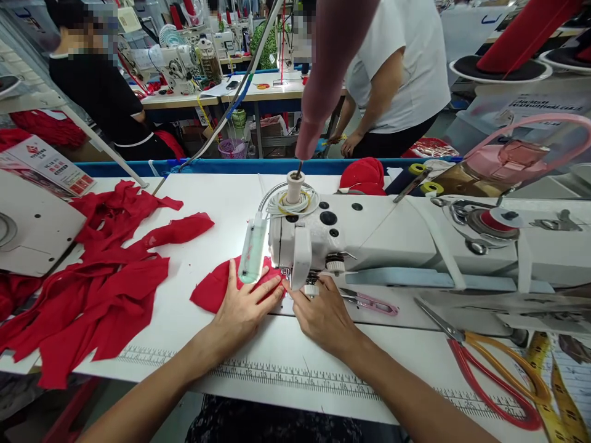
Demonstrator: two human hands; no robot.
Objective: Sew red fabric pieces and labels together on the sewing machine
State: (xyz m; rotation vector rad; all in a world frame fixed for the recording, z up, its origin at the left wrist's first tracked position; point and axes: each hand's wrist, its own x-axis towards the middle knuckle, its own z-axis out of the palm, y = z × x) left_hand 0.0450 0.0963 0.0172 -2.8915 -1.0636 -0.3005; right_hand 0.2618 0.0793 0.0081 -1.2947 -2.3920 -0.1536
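A red fabric piece (213, 284) lies under the head of a white sewing machine (302, 246), its right end at the presser foot. My left hand (247, 304) rests flat on it, fingers spread, just left of the needle area. My right hand (323, 311) is on the right side of the presser foot. Its foremost fingertips touch the fabric's edge; the others reach up beside the machine head and are partly hidden. A clear plate with a pale green tint (253, 249) hangs in front of the needle area, above my left fingers.
Red fabric strips (115, 277) are heaped at left. Pink-handled thread snips (369, 301) lie under the machine arm. Scissors (489, 363) and a yellow tape measure (549, 394) lie at right. A printed ruler (295, 372) runs along the front edge. Two people work beyond the table.
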